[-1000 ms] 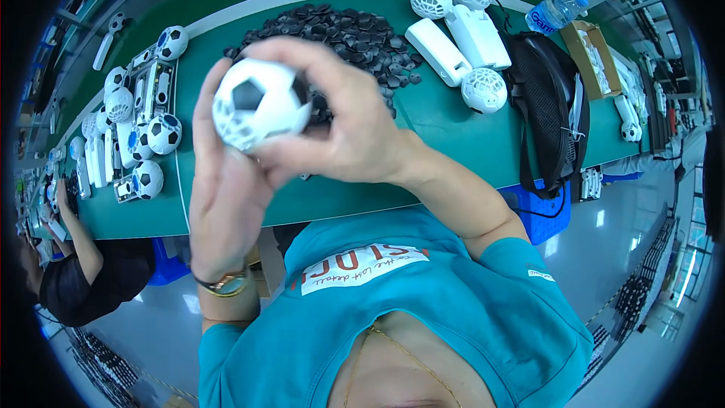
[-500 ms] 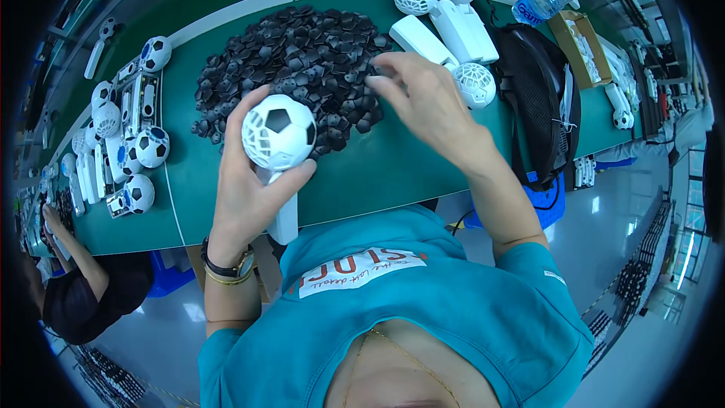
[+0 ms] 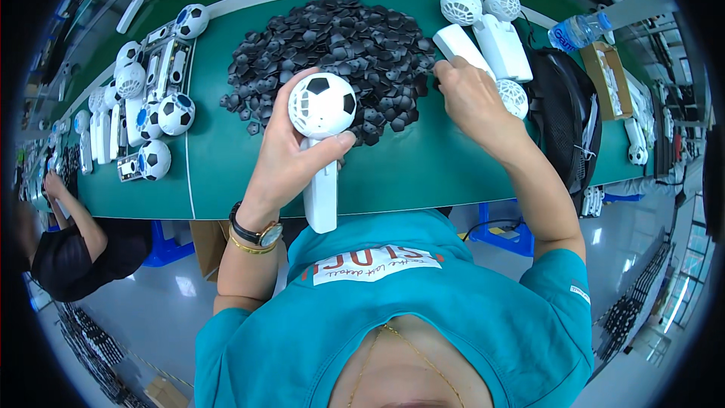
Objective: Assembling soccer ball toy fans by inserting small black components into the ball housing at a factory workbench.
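My left hand [image 3: 281,159] is wrapped round a white handheld fan [image 3: 321,204] with a soccer-ball head, held upright in front of the pile. Black pentagons show on the ball's top and right side, and open grille cells on its left. Loose black pentagon pieces [image 3: 332,38] are heaped just beyond it. At the heap's right edge, my right hand [image 3: 474,102] has its fingers drawn together in a pinch. Whatever lies between those fingertips is too small or hidden to make out.
White fans with bare grille heads [image 3: 504,49] lie right of the heap, beside a black backpack [image 3: 563,106], a water bottle [image 3: 578,32] and a cardboard box [image 3: 606,79]. Several soccer-ball fans [image 3: 176,113] crowd the left. Another person [image 3: 83,245] sits at far left.
My right hand's spread fingers have closed together and drawn slightly right, off the heap's edge. My left hand still holds the fan, its ball turned a little. The whole view has shifted.
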`<state>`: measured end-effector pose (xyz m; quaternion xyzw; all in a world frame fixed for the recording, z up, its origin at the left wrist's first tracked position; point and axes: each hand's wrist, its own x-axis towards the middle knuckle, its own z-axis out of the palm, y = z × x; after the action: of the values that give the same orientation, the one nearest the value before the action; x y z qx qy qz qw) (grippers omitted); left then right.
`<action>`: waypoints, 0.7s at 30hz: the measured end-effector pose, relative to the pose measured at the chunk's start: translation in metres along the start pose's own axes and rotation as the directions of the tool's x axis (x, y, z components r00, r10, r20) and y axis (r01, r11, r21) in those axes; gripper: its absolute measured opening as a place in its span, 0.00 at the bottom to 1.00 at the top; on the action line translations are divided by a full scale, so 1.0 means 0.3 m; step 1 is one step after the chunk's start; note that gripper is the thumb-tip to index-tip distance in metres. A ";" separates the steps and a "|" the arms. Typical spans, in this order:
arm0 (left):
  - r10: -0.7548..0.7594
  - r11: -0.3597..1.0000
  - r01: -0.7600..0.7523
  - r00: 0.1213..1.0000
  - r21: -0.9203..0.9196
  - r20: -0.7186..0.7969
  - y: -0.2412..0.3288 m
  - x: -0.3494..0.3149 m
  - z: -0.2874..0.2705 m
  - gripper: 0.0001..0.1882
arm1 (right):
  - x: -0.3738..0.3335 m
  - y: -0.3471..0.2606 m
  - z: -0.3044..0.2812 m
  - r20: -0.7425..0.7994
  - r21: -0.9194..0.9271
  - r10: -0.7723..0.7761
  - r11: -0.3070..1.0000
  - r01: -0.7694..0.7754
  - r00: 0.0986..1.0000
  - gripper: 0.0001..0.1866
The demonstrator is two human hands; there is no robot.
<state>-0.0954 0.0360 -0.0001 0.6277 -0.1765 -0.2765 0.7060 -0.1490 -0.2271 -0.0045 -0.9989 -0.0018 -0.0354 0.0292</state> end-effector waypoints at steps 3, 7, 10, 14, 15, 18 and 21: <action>-0.002 1.000 0.002 1.000 -0.011 0.004 -0.002 0.003 -0.002 0.42 | 0.000 0.018 0.005 0.027 0.050 0.033 0.998 -0.034 0.999 0.05; -0.033 0.998 0.033 0.999 -0.051 0.007 -0.002 0.007 -0.001 0.43 | 0.000 0.006 -0.028 -0.022 0.199 -0.009 0.980 0.013 1.000 0.05; -0.025 0.998 0.024 1.000 -0.052 -0.012 -0.012 0.006 -0.006 0.45 | 0.004 -0.090 -0.113 0.029 0.593 0.019 0.804 -0.033 0.999 0.04; 0.021 0.999 -0.023 0.998 -0.037 -0.054 -0.023 0.013 -0.001 0.46 | 0.015 -0.194 -0.119 0.018 0.882 -0.002 0.470 -0.015 1.000 0.04; 0.022 0.999 -0.024 0.998 -0.037 -0.056 -0.023 0.014 0.000 0.46 | 0.017 -0.212 -0.118 -0.007 0.931 -0.013 0.366 0.011 1.000 0.04; 0.055 0.991 -0.060 0.997 -0.118 -0.050 -0.023 0.013 0.000 0.46 | 0.019 -0.251 -0.124 0.020 0.992 -0.017 0.125 -0.018 1.000 0.05; 0.100 0.987 -0.108 0.993 -0.119 -0.068 -0.033 0.016 0.002 0.45 | 0.023 -0.285 -0.121 0.045 0.999 -0.006 -0.022 -0.045 0.999 0.06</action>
<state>-0.0936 0.0319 -0.0102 0.5813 -0.1700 -0.2301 0.7617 -0.1451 -0.1439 0.0372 -0.6783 -0.0133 -0.0052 0.7347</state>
